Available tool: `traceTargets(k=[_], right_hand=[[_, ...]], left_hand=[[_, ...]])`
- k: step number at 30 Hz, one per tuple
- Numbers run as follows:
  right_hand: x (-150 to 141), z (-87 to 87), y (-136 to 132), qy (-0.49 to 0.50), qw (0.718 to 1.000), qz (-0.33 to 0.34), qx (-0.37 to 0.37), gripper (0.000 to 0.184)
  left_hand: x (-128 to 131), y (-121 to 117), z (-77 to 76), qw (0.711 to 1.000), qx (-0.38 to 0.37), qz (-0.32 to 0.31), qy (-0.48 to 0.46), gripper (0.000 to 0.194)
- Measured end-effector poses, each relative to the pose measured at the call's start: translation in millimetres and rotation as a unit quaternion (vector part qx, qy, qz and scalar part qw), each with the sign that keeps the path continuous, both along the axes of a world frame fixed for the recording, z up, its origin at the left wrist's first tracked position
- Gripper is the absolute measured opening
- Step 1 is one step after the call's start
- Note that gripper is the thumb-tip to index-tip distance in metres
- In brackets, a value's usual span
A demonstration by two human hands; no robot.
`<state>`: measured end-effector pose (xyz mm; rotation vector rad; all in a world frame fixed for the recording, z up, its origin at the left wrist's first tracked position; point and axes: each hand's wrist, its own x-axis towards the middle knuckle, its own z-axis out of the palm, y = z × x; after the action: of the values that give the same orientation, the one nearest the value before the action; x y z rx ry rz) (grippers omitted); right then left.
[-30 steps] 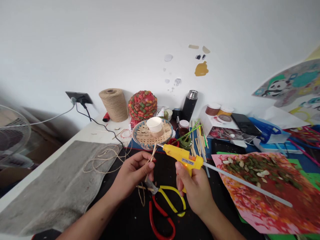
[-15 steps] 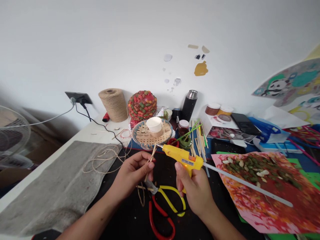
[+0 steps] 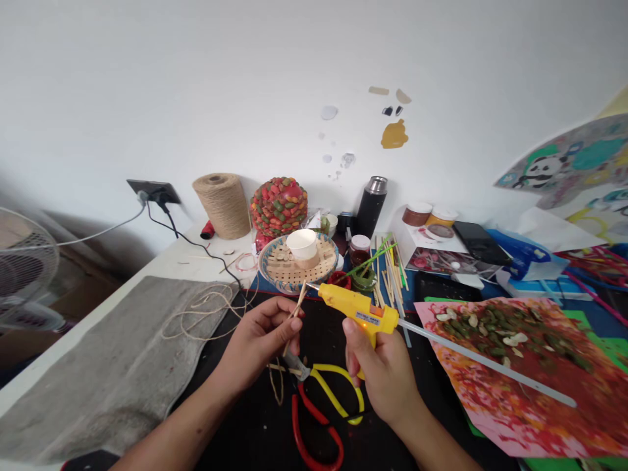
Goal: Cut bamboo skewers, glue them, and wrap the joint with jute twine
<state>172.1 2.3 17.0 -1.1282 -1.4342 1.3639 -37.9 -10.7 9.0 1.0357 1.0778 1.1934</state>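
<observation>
Between thumb and fingers, my left hand (image 3: pixel 267 333) pinches a thin wooden stick (image 3: pixel 302 296) with twine around it; its upper end points up. My right hand (image 3: pixel 383 366) is wrapped around the grip of a yellow glue gun (image 3: pixel 350 302), whose metal nozzle is at the stick's upper end. Whether the two touch, I cannot tell. A long clear glue stick (image 3: pixel 485 360) juts out of the gun's back. Below the hands lie pliers (image 3: pixel 316 428) with one red and one yellow handle. Loose twine (image 3: pixel 201 314) trails left of my left hand.
A woven basket (image 3: pixel 267 278) holding a white paper cup (image 3: pixel 301 243) stands ahead. Behind it are a twine spool (image 3: pixel 223 209), a pebbly red jar (image 3: pixel 279 208) and a black flask (image 3: pixel 371 212). Grey cloth (image 3: pixel 112 353) lies left, a painted sheet (image 3: pixel 534 405) right.
Almost nothing differs. Both hands keep their hold, and the nozzle stays at the upper end of the stick; the view shifts very slightly.
</observation>
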Motion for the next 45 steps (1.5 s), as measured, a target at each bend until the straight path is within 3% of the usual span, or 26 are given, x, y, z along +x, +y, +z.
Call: traceTargets(k=[31,45], right_hand=[[1.2,-3.8,-1.1,-0.001,1.000,0.006,0.015,0.069],[3.4,-8.8,-1.3,0.000,1.000,-0.002,0.016,0.064]], left_hand=[[-1.5,1.2,-2.8,1.000,0.024,0.008,-0.008,0.039],[-0.8,0.8,-4.7,0.996,0.054,0.057,0.040,0.033]])
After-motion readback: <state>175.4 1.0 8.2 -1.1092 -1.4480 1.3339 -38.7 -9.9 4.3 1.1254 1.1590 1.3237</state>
